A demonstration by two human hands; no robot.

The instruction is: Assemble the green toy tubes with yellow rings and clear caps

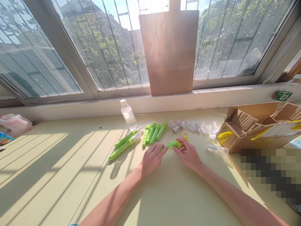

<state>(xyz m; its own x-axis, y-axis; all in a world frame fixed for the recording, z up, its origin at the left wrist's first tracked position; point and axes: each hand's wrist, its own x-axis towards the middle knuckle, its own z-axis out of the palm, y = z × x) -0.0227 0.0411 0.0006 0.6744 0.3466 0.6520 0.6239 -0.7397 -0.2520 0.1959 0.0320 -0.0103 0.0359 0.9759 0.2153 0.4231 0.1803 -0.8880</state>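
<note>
Between my two hands lies a green ribbed part (173,144) with a yellow ring at its right end. My right hand (187,153) has its fingers closed on that ringed end. My left hand (152,157) is at the left side of the part, its fingers bent; whether they grip anything is too small to tell. Just beyond, a yellow ring (185,135) lies on the table. Several green tubes (152,133) lie side by side behind my left hand. Farther left are two green tubes (125,150) with clear tips. Several clear plastic pieces (191,126) lie behind my right hand.
A water bottle (129,115) stands near the window ledge. At the right is an open cardboard box (254,131) with a clear cup (217,150) beside it. A cardboard sheet (170,53) leans on the window. Plastic bags (17,124) lie at the far left.
</note>
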